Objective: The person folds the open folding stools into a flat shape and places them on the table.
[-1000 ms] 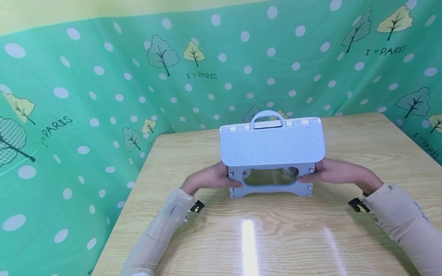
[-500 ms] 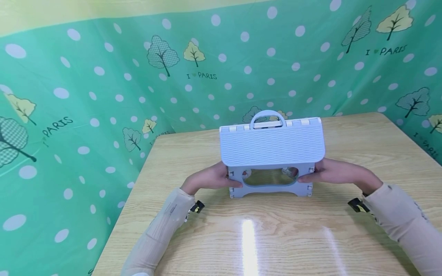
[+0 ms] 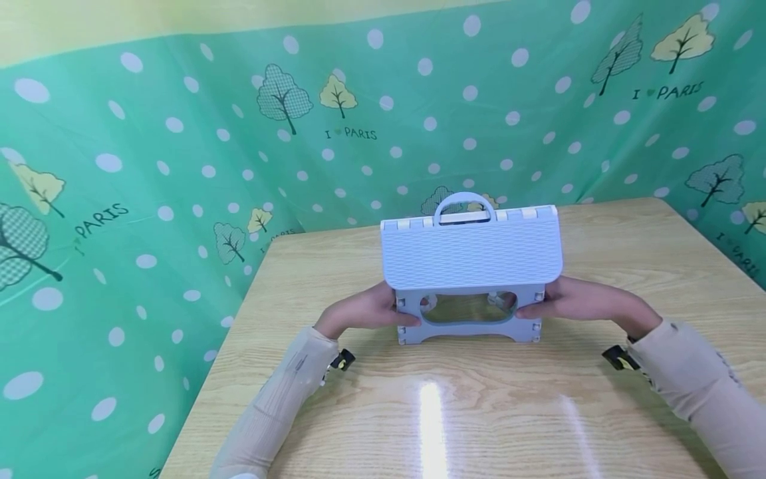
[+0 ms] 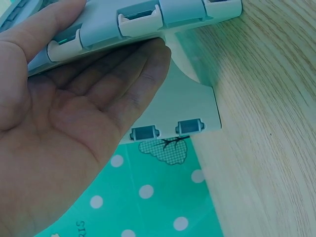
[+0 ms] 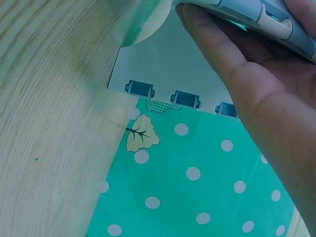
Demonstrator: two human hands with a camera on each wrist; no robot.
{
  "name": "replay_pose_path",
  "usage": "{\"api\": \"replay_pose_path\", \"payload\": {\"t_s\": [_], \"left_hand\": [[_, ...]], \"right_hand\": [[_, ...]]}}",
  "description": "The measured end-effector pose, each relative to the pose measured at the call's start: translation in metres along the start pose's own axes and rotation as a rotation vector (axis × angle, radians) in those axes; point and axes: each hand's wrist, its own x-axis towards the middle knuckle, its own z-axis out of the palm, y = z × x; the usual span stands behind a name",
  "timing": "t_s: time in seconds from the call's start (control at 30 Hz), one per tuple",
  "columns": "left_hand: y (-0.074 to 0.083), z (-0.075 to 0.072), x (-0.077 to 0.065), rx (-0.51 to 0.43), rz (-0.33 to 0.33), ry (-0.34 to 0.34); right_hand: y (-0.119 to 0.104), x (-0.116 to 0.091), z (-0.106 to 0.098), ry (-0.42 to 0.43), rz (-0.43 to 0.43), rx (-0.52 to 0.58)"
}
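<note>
On the wooden table (image 3: pixel 509 419), right of its middle in the head view, a light-blue folding stool (image 3: pixel 471 253) appears to stand on its feet. Textured top panel faces near and slopes down toward the near side; arched carry handle (image 3: pixel 465 195) at its far edge. Below that, the near leg panel (image 3: pixel 469 328), with a big rounded opening and hinge knuckles at both ends.

Left hand (image 3: pixel 378 309): grasping the left end of the near leg panel, thumb on the near face, other fingers behind; left wrist view shows the same pinch around the edge. Right hand (image 3: pixel 568 297): matching grasp at the right end, thumb on the near face by the opening, fingers behind.

Left wrist view also has a second leg panel (image 4: pixel 197 106) beyond the fingers, with hinge slots along its border. Whether the top is locked flat, cannot tell.

Pale sleeves (image 3: pixel 275 399) on both arms, black device (image 3: pixel 343 360) under each wrist. Green dotted cloth (image 3: pixel 197 133) with printed trees and "PARIS" lettering hangs at the far and left sides. Bright light reflection on the near tabletop.
</note>
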Motion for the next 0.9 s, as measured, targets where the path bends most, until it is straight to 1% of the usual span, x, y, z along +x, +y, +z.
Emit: {"api": "replay_pose_path", "payload": {"t_s": [0.37, 0.63, 0.77, 0.9], "left_hand": [[-0.0013, 0.0013, 0.0005, -0.008, -0.006, 0.002], [0.0004, -0.0003, 0.0009, -0.003, -0.01, -0.003], [-0.0014, -0.0006, 0.0014, 0.0, -0.01, -0.005], [-0.0029, -0.0005, 0.0013, 0.004, -0.013, -0.005]], "right_hand": [[0.0055, -0.0011, -0.0015, -0.003, 0.004, -0.003], [0.0034, -0.0003, -0.0008, -0.005, 0.005, -0.004], [0.0012, 0.0003, 0.0003, -0.007, -0.009, 0.0], [0.0, 0.0004, 0.0009, -0.006, -0.004, 0.0]]}}
